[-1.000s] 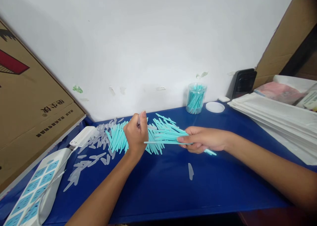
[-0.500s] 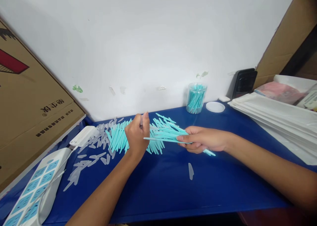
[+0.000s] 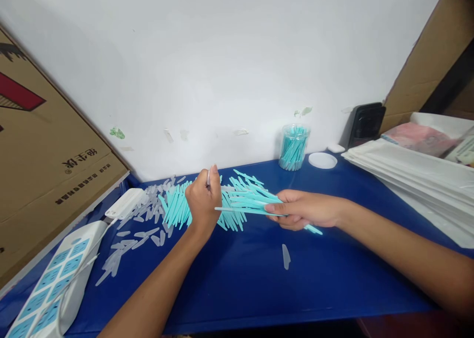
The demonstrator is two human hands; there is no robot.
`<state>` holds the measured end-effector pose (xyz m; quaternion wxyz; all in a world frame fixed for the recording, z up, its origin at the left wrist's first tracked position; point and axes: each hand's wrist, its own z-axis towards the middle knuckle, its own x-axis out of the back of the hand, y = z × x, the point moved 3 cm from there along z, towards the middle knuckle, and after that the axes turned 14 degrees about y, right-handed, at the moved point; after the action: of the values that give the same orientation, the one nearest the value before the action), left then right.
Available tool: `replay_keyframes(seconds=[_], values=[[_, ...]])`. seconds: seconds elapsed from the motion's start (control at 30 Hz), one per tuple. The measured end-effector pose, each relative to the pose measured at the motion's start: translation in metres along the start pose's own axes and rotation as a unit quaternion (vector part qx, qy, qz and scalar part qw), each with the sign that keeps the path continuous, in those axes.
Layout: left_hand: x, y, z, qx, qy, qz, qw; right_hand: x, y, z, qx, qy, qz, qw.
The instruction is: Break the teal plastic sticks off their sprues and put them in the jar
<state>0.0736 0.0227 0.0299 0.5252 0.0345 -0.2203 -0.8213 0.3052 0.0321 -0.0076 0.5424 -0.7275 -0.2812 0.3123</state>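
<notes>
My right hand (image 3: 303, 209) is closed around a bunch of thin turquoise plastic sticks (image 3: 255, 202), their tips pointing left. One stick juts out below the others, its end close to my left hand (image 3: 203, 200). That hand is a fist with the thumb up, pinching a small translucent piece (image 3: 208, 178) that looks like a cap; the rest of its grip is hidden. Behind and beside it, a spread of turquoise sticks (image 3: 176, 207) lies on the blue table (image 3: 237, 288). Loose translucent caps (image 3: 148, 205) are scattered to the left. A single translucent cap (image 3: 286, 257) lies nearer the front.
Against the wall stands a clear jar (image 3: 294, 148) full of turquoise sticks, with a white round lid (image 3: 323, 160) beside it. A power strip (image 3: 55, 283) and a white box-like device (image 3: 126, 203) occupy the left. White packaging (image 3: 414, 175) is stacked at right; a cardboard box (image 3: 55, 145) stands left.
My left hand has shifted slightly left, away from the bunch, with its thumb still raised. The right hand and its sticks have hardly moved.
</notes>
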Motion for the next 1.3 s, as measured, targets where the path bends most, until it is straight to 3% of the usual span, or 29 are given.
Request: replay_keyframes(seconds=[0.27,0.87,1.3], values=[[-0.002,0.000,-0.003,-0.022,-0.017,0.002,1.000,0.001,0.000,0.000,0.000,-0.001,-0.009,1.000],[-0.001,-0.009,0.002,0.011,-0.023,-0.012,1.000,0.004,-0.003,-0.001,0.016,0.006,-0.028,0.999],[-0.003,0.005,-0.002,-0.096,-0.057,-0.027,0.993,-0.002,0.000,-0.001,0.006,-0.014,-0.030,0.999]])
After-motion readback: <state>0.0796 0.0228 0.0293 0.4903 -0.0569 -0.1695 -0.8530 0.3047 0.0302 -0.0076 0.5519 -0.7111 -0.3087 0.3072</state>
